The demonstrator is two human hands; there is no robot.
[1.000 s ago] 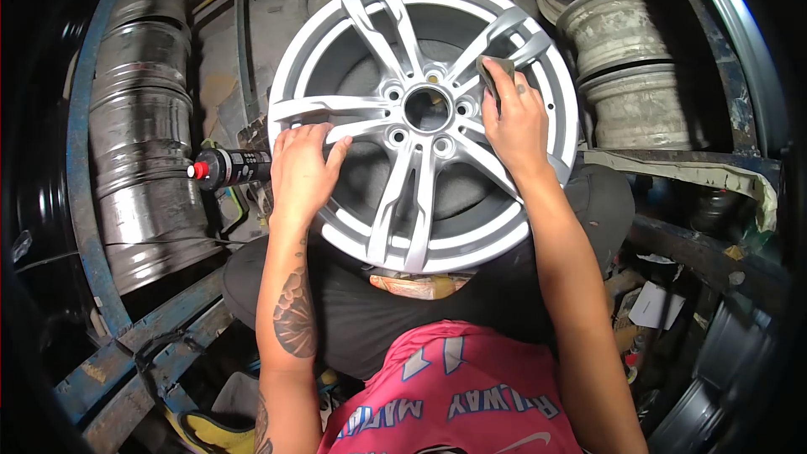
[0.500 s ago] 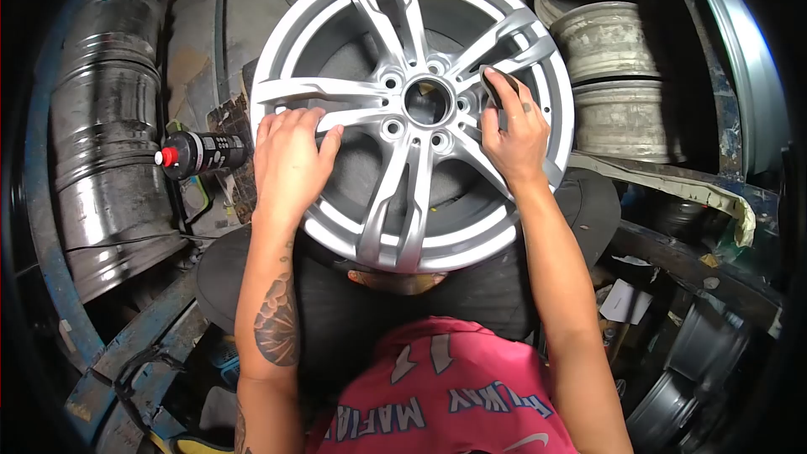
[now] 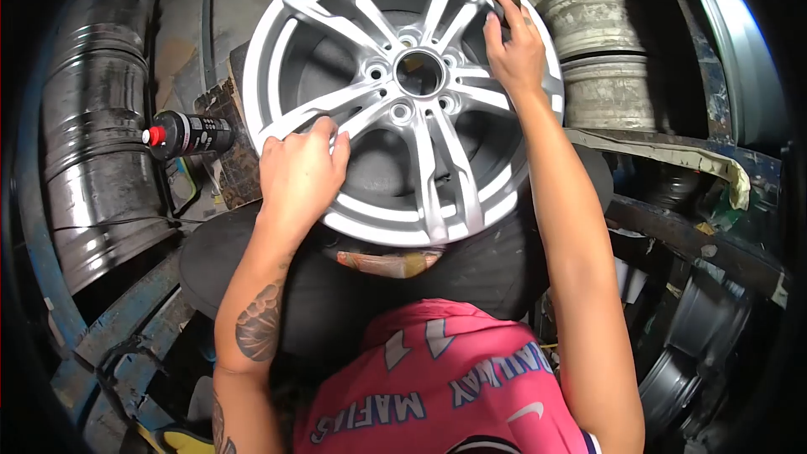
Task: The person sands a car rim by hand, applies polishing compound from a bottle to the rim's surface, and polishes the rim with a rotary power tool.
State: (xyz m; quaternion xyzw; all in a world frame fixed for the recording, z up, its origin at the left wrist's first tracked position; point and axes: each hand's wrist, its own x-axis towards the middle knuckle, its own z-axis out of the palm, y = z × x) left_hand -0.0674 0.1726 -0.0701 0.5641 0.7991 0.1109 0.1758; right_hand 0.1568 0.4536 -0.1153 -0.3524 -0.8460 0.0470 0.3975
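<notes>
A silver alloy wheel (image 3: 424, 160) lies face up, its open centre bore and paired spokes showing. At its lower left, my left hand (image 3: 303, 168) is closed around a spoke near the rim, thumb on the inner side. Up at the right side of the wheel, my right hand (image 3: 517, 55) is closed on a small dark pad (image 3: 507, 2), pinched between fingers and thumb beside a spoke end. Fingers hide much of the pad, so its exact kind is unclear.
A black bottle with a red cap (image 3: 189, 134) lies left of the wheel. Stacked bare rims (image 3: 605, 88) stand on the right, and shiny dark metal cylinders (image 3: 97, 134) on the left. A blue metal frame (image 3: 143, 319) runs along the lower left.
The wheel has turned counterclockwise, its left spokes swinging downward. My left hand has moved slightly down with it. My right hand, holding the pad, has gone from near the hub up toward the rim.
</notes>
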